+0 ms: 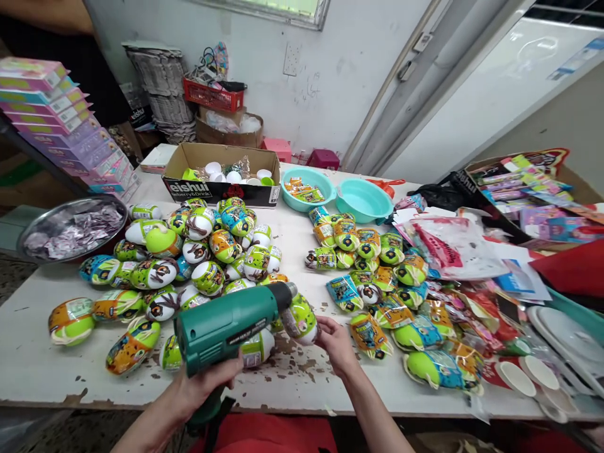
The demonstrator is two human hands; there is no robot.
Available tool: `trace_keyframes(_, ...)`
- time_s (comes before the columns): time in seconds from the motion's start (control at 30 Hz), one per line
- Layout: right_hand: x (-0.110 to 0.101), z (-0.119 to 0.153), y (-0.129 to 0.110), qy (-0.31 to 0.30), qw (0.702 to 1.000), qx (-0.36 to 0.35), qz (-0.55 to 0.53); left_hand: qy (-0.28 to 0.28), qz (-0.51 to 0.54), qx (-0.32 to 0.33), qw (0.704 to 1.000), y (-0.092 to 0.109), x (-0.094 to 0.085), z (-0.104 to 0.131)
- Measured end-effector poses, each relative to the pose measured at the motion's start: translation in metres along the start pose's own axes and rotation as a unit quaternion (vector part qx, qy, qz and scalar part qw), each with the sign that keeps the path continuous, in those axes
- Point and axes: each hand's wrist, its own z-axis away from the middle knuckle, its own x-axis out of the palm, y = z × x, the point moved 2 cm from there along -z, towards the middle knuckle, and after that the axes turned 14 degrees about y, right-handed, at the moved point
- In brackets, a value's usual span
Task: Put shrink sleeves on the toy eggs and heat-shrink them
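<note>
A green heat gun is gripped by its handle in my left hand, its dark nozzle pointing right. Just past the nozzle is a green and white plastic egg with a printed wrap. My right hand holds this egg at its right end with the fingertips. A heap of wrapped eggs lies behind and left of the heat gun. To the right of my right hand lie several eggs with coloured packets and pale strings on them.
A metal bowl of small sachets stands at the left by stacked boxes. Behind are a cardboard box of cups and two turquoise basins. Plastic bags and paper cups crowd the right. A person's arm shows top left.
</note>
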Motion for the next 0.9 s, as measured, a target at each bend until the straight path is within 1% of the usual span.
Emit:
trace_keyframes(0.07, -0.008, -0.010, -0.004, 0.038, 0.999, 0.004, -0.033, 0.038, -0.030, -0.007, 0.999, 0.001, 0.002, -0.010)
trace_keyframes(0.1, -0.010, -0.017, -0.006, 0.062, 0.997, 0.001, -0.053, 0.036, -0.041, -0.017, 0.998, 0.000, 0.005, -0.014)
trace_keyframes(0.17, -0.009, -0.037, -0.012, 0.096, 0.992, -0.016, -0.081, 0.003, -0.035, -0.028, 0.999, 0.001, 0.015, -0.021)
trace_keyframes(0.2, -0.004, -0.049, -0.016, 0.102, 0.991, -0.025, -0.088, -0.015, -0.018, -0.024, 0.999, 0.005, 0.022, -0.026)
trace_keyframes(0.23, 0.003, -0.062, -0.020, 0.101, 0.990, -0.033, -0.093, -0.023, 0.000, -0.015, 1.000, 0.011, 0.030, -0.032)
trace_keyframes(0.27, 0.013, -0.076, -0.024, 0.098, 0.990, -0.041, -0.097, -0.017, 0.014, -0.005, 1.000, 0.018, 0.039, -0.039)
trace_keyframes(0.33, 0.034, -0.102, -0.033, 0.097, 0.988, -0.058, -0.108, 0.023, 0.036, 0.021, 0.999, 0.036, 0.053, -0.057)
trace_keyframes(0.4, 0.056, -0.128, -0.042, 0.086, 0.986, -0.081, -0.117, 0.072, 0.051, 0.040, 0.995, 0.052, 0.061, -0.077)
trace_keyframes(0.47, 0.072, -0.150, -0.045, 0.087, 0.984, -0.103, -0.120, 0.108, 0.053, 0.038, 0.992, 0.059, 0.063, -0.093)
trace_keyframes(0.5, 0.076, -0.160, -0.043, 0.097, 0.982, -0.109, -0.120, 0.124, 0.047, 0.030, 0.991, 0.060, 0.062, -0.100)
trace_keyframes(0.53, 0.079, -0.169, -0.038, 0.121, 0.980, -0.107, -0.119, 0.134, 0.040, 0.022, 0.990, 0.058, 0.060, -0.104)
trace_keyframes(0.63, 0.079, -0.191, -0.013, 0.249, 0.961, -0.054, -0.109, 0.135, 0.034, 0.019, 0.990, 0.050, 0.055, -0.109)
trace_keyframes(0.7, 0.082, -0.202, 0.002, 0.302, 0.948, -0.021, -0.098, 0.132, 0.042, 0.014, 0.990, 0.044, 0.054, -0.108)
trace_keyframes(0.77, 0.088, -0.213, 0.009, 0.309, 0.946, -0.019, -0.092, 0.146, 0.041, 0.002, 0.988, 0.041, 0.054, -0.107)
trace_keyframes(0.83, 0.093, -0.222, 0.007, 0.291, 0.952, -0.036, -0.088, 0.155, 0.032, -0.010, 0.987, 0.038, 0.054, -0.107)
trace_keyframes(0.9, 0.093, -0.226, 0.002, 0.261, 0.960, -0.060, -0.087, 0.142, 0.019, -0.016, 0.990, 0.037, 0.054, -0.108)
